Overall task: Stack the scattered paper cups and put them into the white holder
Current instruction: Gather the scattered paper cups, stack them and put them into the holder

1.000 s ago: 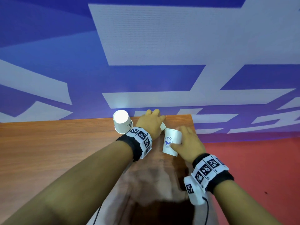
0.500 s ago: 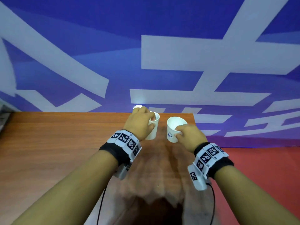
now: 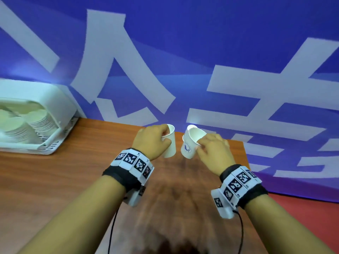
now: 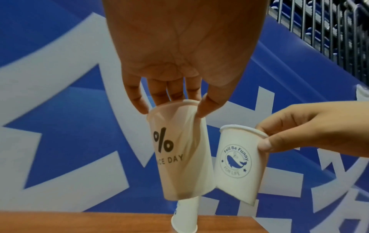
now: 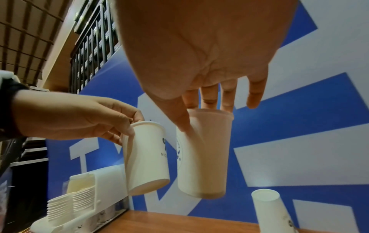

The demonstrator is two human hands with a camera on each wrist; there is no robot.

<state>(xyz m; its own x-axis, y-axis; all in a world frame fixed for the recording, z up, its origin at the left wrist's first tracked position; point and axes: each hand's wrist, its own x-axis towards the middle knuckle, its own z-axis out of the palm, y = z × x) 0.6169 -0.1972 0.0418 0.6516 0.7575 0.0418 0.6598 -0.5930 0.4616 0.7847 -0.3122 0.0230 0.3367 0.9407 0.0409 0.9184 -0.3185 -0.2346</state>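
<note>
— Holding anything, those hands?
— Both. The left hand (image 3: 150,142) pinches the rim of a white paper cup printed with a black percent sign (image 4: 179,151); the right hand (image 3: 213,153) pinches the rim of a white paper cup with a blue whale emblem (image 4: 238,162). Both cups hang upright above the brown wooden table (image 3: 77,173), side by side.
— And the white plastic cup holder (image 3: 55,110)?
— Far left on the table, stacked cups in it. Another white paper cup, upside down (image 5: 273,211), stands on the table near its far edge.
</note>
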